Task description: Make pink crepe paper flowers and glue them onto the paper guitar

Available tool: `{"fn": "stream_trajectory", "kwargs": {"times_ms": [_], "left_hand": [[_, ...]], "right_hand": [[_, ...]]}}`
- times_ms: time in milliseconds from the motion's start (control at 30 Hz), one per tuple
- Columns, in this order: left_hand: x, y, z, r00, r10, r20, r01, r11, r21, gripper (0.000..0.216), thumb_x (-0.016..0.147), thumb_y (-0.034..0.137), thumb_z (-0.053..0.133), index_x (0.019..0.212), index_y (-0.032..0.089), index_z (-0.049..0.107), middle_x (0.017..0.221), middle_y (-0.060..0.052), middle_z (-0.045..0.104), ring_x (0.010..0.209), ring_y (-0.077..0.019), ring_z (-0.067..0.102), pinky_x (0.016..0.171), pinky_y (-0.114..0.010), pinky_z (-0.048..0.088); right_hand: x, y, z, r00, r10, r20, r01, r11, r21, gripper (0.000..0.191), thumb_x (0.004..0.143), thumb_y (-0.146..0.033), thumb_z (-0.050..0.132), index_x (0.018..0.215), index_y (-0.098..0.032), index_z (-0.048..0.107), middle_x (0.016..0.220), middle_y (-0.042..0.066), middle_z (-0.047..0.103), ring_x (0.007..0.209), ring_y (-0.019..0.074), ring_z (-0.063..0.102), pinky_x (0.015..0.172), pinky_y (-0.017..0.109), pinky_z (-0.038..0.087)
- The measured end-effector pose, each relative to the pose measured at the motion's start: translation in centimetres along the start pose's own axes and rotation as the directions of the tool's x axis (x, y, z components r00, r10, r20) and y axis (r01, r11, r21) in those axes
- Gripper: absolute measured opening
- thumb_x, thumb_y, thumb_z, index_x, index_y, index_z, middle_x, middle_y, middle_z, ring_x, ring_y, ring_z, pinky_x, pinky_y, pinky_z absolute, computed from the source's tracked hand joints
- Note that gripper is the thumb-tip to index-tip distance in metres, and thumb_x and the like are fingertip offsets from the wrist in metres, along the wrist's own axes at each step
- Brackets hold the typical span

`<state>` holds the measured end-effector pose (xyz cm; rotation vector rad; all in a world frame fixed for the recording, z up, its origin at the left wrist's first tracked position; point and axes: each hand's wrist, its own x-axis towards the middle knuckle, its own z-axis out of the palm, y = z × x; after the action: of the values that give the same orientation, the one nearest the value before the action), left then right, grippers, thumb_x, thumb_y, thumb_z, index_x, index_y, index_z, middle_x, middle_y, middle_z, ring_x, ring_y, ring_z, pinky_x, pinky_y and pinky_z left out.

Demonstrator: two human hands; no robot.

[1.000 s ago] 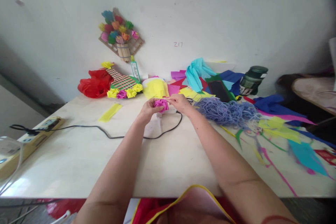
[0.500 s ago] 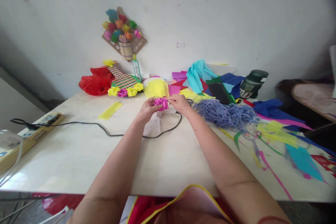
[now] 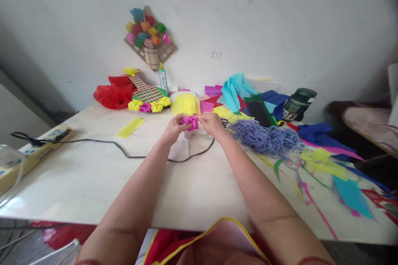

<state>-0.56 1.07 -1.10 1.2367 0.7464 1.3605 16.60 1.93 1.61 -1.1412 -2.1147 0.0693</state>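
Observation:
Between my two hands, above the middle of the table, is a magenta paper flower (image 3: 190,123). My left hand (image 3: 175,126) is closed on its left side. The fingers of my right hand (image 3: 209,121) are pinched together at its right edge, touching the flower's upper right. Just behind the hands lies yellow paper (image 3: 185,103). A small instrument-shaped craft (image 3: 146,92) with strings, trimmed with yellow and magenta paper flowers, rests to the left near the wall. A yellow paper strip (image 3: 130,127) lies flat on the table, left of my left hand.
A black cord (image 3: 120,149) runs from the power strip (image 3: 40,149) at left to beneath my hands. Right of my right arm are a tangle of blue-purple string (image 3: 264,136), a phone (image 3: 259,112), a dark jar (image 3: 299,104) and paper scraps (image 3: 351,194). A red plastic bag (image 3: 113,92) sits at back left.
The view has shifted slightly. Both hands keep nearly the same place on the magenta flower, with the right fingers still pinched at its edge.

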Motion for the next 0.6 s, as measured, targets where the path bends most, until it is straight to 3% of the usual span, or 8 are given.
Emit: {"fn": "stream_trajectory", "kwargs": {"times_ms": [233,600], "left_hand": [[-0.13,0.24,-0.01,0.996,0.085,0.005,-0.085,0.996,0.025,0.038,0.049,0.018,0.08,0.078,0.014,0.056,0.066,0.002,0.061,0.056,-0.0097,0.054,0.056,-0.023,0.043],[-0.12,0.0,-0.01,0.994,0.108,-0.014,-0.107,0.993,0.046,0.041,0.05,0.023,0.081,0.079,0.014,0.054,0.066,0.002,0.061,0.055,-0.0088,0.055,0.055,-0.023,0.044]], "right_hand": [[-0.09,-0.18,-0.32,0.998,-0.058,-0.028,0.058,0.998,-0.027,0.023,0.082,-0.019,0.051,0.087,-0.02,0.074,0.078,0.005,0.068,0.072,0.0145,0.059,0.065,0.023,0.041],[-0.12,-0.15,-0.43,0.989,-0.122,-0.082,0.119,0.992,-0.038,0.023,0.083,-0.019,0.051,0.083,-0.02,0.074,0.079,0.005,0.068,0.074,0.0146,0.06,0.065,0.023,0.042]]}}
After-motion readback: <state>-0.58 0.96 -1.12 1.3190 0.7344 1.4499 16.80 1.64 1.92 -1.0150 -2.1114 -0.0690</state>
